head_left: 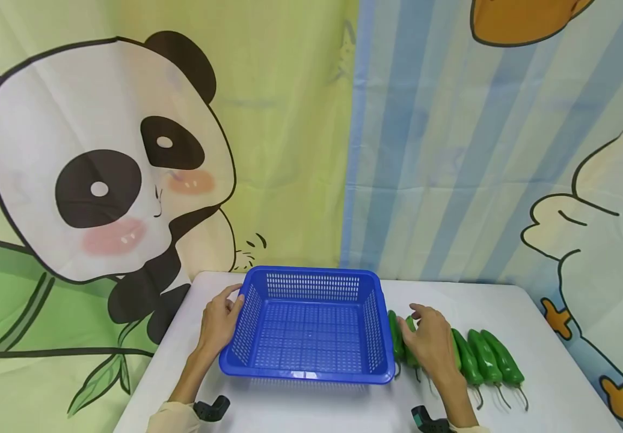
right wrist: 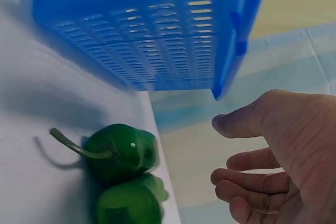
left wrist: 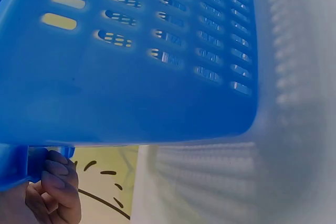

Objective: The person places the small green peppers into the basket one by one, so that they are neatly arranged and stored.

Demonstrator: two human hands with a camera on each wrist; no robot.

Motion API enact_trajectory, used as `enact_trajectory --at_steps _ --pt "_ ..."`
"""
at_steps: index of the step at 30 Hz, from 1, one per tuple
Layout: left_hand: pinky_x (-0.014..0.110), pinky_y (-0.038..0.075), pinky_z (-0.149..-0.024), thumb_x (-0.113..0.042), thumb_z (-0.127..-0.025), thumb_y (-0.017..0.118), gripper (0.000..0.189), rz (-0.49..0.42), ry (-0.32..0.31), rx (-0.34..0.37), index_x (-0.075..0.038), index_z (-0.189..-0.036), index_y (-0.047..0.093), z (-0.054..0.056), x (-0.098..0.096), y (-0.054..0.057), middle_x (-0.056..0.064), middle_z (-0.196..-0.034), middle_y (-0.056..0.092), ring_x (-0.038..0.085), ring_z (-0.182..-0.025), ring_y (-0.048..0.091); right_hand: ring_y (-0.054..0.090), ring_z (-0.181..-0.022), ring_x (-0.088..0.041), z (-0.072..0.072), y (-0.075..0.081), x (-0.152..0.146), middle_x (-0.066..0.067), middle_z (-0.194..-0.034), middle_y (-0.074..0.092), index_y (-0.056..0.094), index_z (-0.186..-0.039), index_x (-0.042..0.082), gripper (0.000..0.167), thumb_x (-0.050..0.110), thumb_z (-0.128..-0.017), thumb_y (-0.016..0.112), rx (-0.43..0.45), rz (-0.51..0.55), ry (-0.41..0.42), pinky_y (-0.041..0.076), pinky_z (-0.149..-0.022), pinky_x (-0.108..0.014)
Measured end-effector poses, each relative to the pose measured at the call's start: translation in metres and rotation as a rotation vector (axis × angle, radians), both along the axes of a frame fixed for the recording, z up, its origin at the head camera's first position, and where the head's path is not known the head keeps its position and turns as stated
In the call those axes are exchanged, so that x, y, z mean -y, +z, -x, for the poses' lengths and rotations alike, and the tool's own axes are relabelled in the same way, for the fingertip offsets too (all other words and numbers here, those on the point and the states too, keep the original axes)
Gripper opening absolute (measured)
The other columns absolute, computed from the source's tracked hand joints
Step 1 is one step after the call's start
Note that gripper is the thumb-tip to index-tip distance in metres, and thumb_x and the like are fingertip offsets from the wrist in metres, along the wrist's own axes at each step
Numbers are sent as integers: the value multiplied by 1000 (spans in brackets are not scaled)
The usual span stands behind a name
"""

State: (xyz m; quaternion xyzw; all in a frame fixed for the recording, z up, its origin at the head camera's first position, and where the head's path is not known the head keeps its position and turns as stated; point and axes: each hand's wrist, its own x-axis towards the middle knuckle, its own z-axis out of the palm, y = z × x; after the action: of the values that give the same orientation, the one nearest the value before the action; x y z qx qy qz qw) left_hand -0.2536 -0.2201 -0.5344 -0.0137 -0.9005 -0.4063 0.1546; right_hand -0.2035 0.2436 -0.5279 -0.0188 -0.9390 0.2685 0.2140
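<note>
A blue plastic basket (head_left: 307,377) with slotted walls stands in the middle of the white table, its grid floor showing in the head view. My left hand (head_left: 219,322) grips its left rim; in the left wrist view the fingers (left wrist: 62,182) curl under the lip. Apart from the basket's right wall, my right hand (head_left: 432,346) hovers over the row of green peppers, fingers loosely bent and thumb spread, holding nothing. Several long green peppers (head_left: 501,358) lie side by side with stems toward me, some partly hidden by that hand. Close below it, one pepper (right wrist: 118,150) shows its curved stem.
The white table (head_left: 555,385) reaches back to hanging cloths, one with a panda (head_left: 111,162) and one with blue stripes. A dark wrist device (head_left: 211,409) sits at the left cuff, and another (head_left: 428,420) at the right.
</note>
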Motion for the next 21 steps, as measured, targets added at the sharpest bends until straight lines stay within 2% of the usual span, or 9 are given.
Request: enact_trajectory --at_steps 9,15,21 --pt "27 34 -53 -20 -110 64 38 2 -1 -3 -5 -145 68 -1 1 -1 1 -63 57 13 -54 48 73 -93 -41 1 -11 6 -27 -105 78 73 -127 -10 49 19 -91 87 -2 20 21 58 -81 -57" --pt "26 33 -52 -20 -111 64 38 -6 -4 1 -5 -146 67 1 1 -1 -1 -61 55 12 -53 47 73 -105 -45 3 -15 10 -29 -112 77 71 -130 -11 49 19 -93 84 52 28 22 58 -90 -60" --pt "26 33 -52 -20 -111 64 38 -12 -10 2 -5 -146 67 1 2 -2 0 -62 56 11 -53 47 75 -106 -48 6 -19 13 -30 -112 78 72 -126 -13 47 17 -92 85 42 19 40 59 -92 -61"
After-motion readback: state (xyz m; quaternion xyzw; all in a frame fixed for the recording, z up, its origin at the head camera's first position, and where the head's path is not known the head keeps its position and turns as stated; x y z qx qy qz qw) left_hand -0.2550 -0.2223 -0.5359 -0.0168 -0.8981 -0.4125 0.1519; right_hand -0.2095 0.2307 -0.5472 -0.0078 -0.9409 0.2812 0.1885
